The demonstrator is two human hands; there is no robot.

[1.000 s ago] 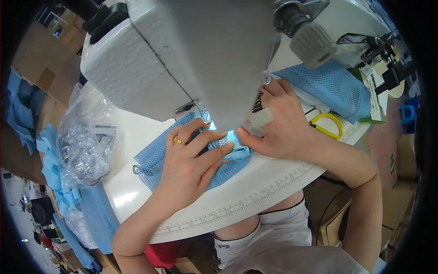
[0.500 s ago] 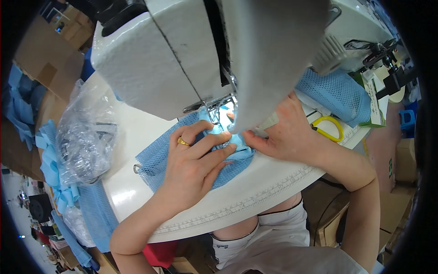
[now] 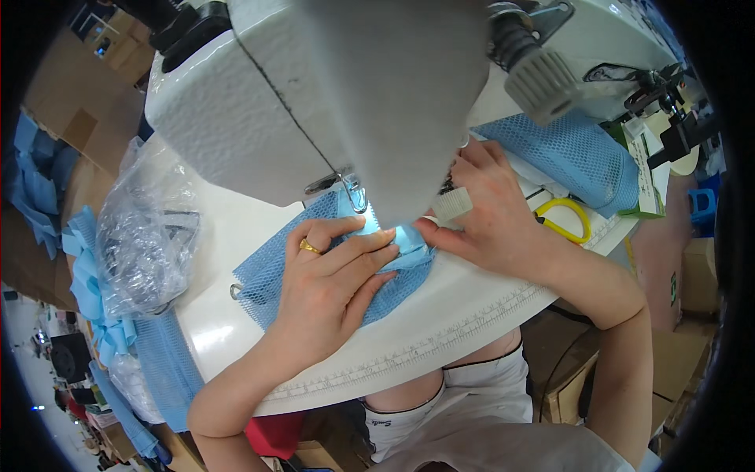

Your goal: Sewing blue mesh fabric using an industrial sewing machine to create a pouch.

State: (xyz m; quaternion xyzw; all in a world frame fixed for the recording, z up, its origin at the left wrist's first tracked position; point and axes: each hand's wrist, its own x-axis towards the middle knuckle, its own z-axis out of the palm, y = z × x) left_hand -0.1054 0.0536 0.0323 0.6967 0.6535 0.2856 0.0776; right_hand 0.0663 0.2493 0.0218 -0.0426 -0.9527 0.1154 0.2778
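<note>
A piece of blue mesh fabric [image 3: 271, 263] lies on the white table under the head of a white sewing machine [image 3: 236, 118], with a smooth light-blue strip [image 3: 409, 240] along it. My left hand [image 3: 326, 275], a gold ring on one finger, rests on the fabric with fingers stretched out, fingertips near the lit strip and the bent metal wire guard [image 3: 354, 193]. My right hand [image 3: 499, 212] is at the strip's right end, thumb against it and apart from the other fingers, which reach up beside the machine. The machine head hides some fingertips and the needle area.
A crumpled clear plastic bag [image 3: 149, 244] lies on the left, with blue fabric pieces [image 3: 169, 366] hanging beside it. At right are a rolled blue mesh piece [image 3: 578, 161] and a yellow loop handle [image 3: 568, 219]. A ruler scale [image 3: 425, 346] runs along the table's near edge.
The machine head appears shifted left and now covers more of the stitching area. My right hand's fingers have moved slightly left and up; my left hand has moved a little left on the fabric.
</note>
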